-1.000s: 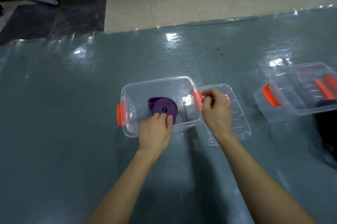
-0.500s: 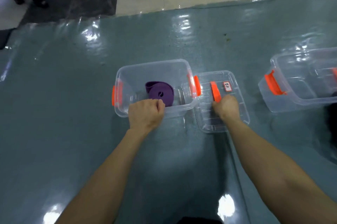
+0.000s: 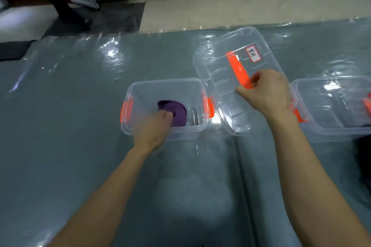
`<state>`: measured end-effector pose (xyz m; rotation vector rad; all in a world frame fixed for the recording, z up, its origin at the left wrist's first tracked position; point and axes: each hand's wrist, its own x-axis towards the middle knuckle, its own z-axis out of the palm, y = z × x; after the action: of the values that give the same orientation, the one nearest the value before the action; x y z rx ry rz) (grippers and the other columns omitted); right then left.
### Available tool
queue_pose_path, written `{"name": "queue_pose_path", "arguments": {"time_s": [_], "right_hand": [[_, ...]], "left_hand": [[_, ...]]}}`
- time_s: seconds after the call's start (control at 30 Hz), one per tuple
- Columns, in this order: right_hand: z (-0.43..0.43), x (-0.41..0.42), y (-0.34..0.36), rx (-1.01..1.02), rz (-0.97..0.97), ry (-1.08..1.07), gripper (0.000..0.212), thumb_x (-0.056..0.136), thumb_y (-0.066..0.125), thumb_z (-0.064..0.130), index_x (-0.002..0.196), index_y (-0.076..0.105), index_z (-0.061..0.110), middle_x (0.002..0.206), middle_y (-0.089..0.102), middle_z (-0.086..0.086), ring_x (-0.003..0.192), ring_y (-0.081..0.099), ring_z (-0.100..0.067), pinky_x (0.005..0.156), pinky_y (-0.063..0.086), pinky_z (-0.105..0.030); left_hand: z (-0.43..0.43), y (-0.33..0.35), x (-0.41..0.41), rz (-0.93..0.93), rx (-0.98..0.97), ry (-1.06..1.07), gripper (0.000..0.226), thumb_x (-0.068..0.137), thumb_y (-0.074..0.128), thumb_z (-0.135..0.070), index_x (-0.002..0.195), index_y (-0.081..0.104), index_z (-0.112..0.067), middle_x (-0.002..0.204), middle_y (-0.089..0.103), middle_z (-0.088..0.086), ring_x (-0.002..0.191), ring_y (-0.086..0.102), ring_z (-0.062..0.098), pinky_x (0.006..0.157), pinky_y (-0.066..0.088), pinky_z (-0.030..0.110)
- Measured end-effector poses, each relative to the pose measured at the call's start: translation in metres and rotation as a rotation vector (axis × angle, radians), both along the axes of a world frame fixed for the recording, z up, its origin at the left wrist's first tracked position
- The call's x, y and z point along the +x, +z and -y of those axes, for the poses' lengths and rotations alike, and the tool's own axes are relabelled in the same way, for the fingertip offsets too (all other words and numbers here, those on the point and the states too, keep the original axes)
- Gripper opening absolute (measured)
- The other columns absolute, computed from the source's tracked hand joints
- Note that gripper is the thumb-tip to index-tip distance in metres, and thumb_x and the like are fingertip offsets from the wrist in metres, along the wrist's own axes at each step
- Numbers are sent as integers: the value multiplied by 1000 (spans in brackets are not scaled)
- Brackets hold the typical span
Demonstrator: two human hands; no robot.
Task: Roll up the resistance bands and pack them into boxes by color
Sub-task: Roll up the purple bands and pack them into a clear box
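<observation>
A rolled purple resistance band (image 3: 178,112) lies inside a clear plastic box (image 3: 140,88) with orange side clips. My left hand (image 3: 152,130) rests on the box's near rim with its fingers curled, touching the band's roll. My right hand (image 3: 265,94) grips the orange handle of the clear lid (image 3: 220,53), which is lifted and tilted just right of the box. A white label with handwriting sits on the lid's far part.
A second clear box (image 3: 333,130) with orange clips stands at the right edge, with something dark beside it. The work surface is a grey mat under glossy film. Beyond it lie a tiled floor, a mop, and a person's legs at the far left.
My right hand has taken the lid by its orange handle and raised it off the mat, tilting it. My left hand stays at the box's near rim by the purple band.
</observation>
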<state>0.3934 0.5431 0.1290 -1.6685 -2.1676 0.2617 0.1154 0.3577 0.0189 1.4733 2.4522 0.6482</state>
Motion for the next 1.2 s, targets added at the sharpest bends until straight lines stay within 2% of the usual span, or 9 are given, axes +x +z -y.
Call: {"name": "queue_pose_path", "arguments": {"time_s": [0.1, 0.17, 0.33, 0.53, 0.67, 0.77, 0.93, 1.07, 1.2], "right_hand": [[3, -37, 29, 17, 128, 312, 31, 73, 78, 44, 91, 78, 19, 96, 72, -6, 89, 69, -35, 77, 58, -43], [10, -68, 37, 12, 189, 511, 34, 75, 78, 42, 100, 77, 19, 103, 68, -3, 92, 69, -34, 81, 58, -45], [26, -128, 21, 69, 160, 744, 33, 83, 76, 33, 110, 77, 15, 112, 64, -6, 107, 64, -34, 93, 53, -47], [55, -117, -57, -108, -304, 155, 63, 100, 71, 31, 151, 48, 3, 145, 55, -21, 135, 49, -40, 116, 40, -51], [69, -115, -93, -288, -357, 90, 52, 107, 56, 20, 152, 45, -3, 150, 52, -25, 141, 47, -43, 120, 37, -52], [67, -124, -96, -284, -404, 73, 54, 108, 49, 13, 159, 38, 0, 158, 47, -22, 146, 44, -39, 123, 36, -52], [62, -127, -107, -262, -433, 39, 56, 106, 49, 11, 160, 36, 2, 158, 48, -19, 144, 47, -38, 119, 38, -48], [61, -121, -118, -507, -709, -221, 79, 103, 64, 39, 165, 28, 5, 160, 49, -15, 145, 51, -33, 117, 40, -43], [56, -114, -129, -727, -843, -307, 69, 92, 73, 59, 131, 66, 3, 105, 69, -5, 94, 68, -26, 85, 51, -36]], "left_hand": [[-10, 41, -14, 949, 461, 267, 25, 115, 46, -46, 118, 63, -28, 114, 76, 16, 84, 78, 25, 78, 64, 49], [-12, 61, -36, 1155, 587, 300, 39, 108, 56, -57, 133, 55, -27, 122, 71, 16, 91, 81, 29, 73, 68, 51], [-6, 57, -70, 928, 597, 352, 44, 112, 60, -24, 154, 49, -18, 85, 74, -3, 54, 66, 16, 47, 55, 30], [8, 23, -89, 854, 602, 433, 48, 113, 57, -16, 160, 47, -14, 81, 71, 1, 49, 61, 13, 46, 54, 29], [-2, 14, -95, 576, 401, 423, 45, 109, 63, -29, 153, 60, -18, 112, 76, 9, 88, 69, 18, 90, 60, 43], [-6, 5, -91, 117, 188, 435, 44, 105, 64, -32, 147, 64, -18, 132, 57, 17, 123, 53, 37, 115, 39, 43], [-4, 1, -96, 422, 159, 412, 39, 110, 56, -35, 146, 61, -23, 140, 59, 9, 125, 59, 28, 118, 47, 48], [2, -2, -90, 499, 250, 441, 39, 109, 56, -41, 146, 60, -28, 127, 69, -6, 121, 66, 26, 108, 52, 45], [8, -16, -87, 606, 192, 692, 74, 101, 65, -62, 158, 48, -17, 152, 60, 7, 137, 60, 32, 118, 47, 48]]}}
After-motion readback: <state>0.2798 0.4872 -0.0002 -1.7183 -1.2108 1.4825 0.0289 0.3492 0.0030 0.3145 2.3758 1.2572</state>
